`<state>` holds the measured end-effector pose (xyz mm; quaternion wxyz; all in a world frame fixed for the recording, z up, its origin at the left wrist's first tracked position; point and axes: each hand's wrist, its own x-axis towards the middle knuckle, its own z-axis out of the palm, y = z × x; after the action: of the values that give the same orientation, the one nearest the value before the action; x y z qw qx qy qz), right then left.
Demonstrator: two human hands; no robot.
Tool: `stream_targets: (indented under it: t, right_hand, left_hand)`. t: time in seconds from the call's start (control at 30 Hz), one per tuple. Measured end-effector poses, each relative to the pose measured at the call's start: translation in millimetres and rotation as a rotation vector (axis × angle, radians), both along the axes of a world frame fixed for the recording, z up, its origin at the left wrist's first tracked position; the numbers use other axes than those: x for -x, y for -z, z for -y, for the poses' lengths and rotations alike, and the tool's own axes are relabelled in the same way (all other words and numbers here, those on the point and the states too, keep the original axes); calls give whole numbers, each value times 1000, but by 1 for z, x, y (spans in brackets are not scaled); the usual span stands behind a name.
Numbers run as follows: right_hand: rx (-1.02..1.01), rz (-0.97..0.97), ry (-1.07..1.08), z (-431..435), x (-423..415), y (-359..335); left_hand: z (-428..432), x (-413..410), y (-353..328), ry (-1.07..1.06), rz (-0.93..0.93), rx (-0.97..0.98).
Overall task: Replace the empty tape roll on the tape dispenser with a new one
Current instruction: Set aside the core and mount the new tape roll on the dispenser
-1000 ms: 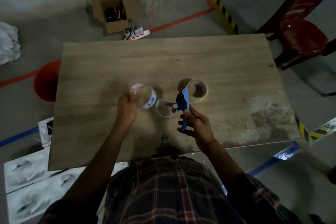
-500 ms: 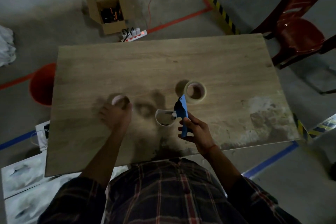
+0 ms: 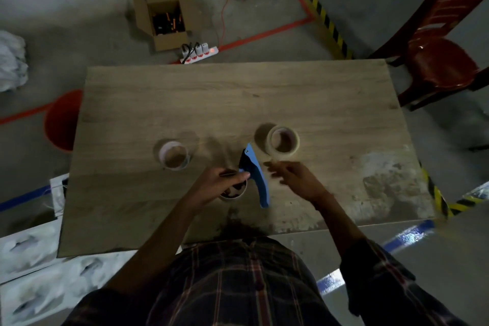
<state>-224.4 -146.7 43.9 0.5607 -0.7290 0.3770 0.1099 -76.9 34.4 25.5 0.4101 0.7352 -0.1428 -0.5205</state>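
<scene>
The blue tape dispenser (image 3: 258, 180) is at the middle of the wooden table (image 3: 291, 92), its handle pointing toward me. My left hand (image 3: 221, 180) grips its front, over the white roll holder. My right hand (image 3: 293, 176) hovers just right of the dispenser with its fingers spread and holds nothing. The empty roll core (image 3: 174, 155) lies flat on the table to the left, apart from both hands. A full roll of beige tape (image 3: 282, 142) lies flat just beyond my right hand's fingertips.
A red plastic chair (image 3: 436, 61) stands at the table's far right corner. A red bucket (image 3: 62, 120) is on the floor by the left edge. An open cardboard box (image 3: 162, 18) and a power strip (image 3: 199, 51) lie on the floor beyond the table.
My left hand left the empty core on the table at the left and came over to grip the dispenser. My right hand let go of the handle and opened toward the full roll.
</scene>
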Motion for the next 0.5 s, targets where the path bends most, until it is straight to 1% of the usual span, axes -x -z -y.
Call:
stream_targets:
  t: [0.07, 0.1, 0.13, 0.2, 0.23, 0.27, 0.3, 0.37, 0.43, 0.5]
  right_hand:
    - [480, -21, -77, 30, -8, 16]
    - [659, -62, -163, 45, -12, 26]
    - [775, -133, -291, 58, -16, 36]
    - [919, -275, -589, 76, -20, 52]
    - [982, -316, -730, 81, -22, 58]
    - [1034, -332, -833, 82, -24, 64]
    - [1072, -336, -888, 84, -24, 69]
    - [1071, -331, -865, 89, -25, 78]
    - [987, -286, -745, 91, -23, 81]
    - [843, -128, -489, 85, -16, 77]
  left_hand:
    - [-2, 2, 0, -36, -5, 3]
    - [-2, 4, 0, -67, -18, -5]
    - [-2, 6, -1, -109, -48, -16]
    - [-3, 9, 2, -206, -153, -31]
    - [-3, 11, 2, -268, -219, -33]
    - [-2, 12, 1, -332, -281, -28]
    - [-1, 13, -1, -390, -346, -16]
    - [2, 13, -3, -470, -470, 24]
    - [3, 12, -5, -497, -521, 33]
    - [2, 8, -1, -496, -483, 37]
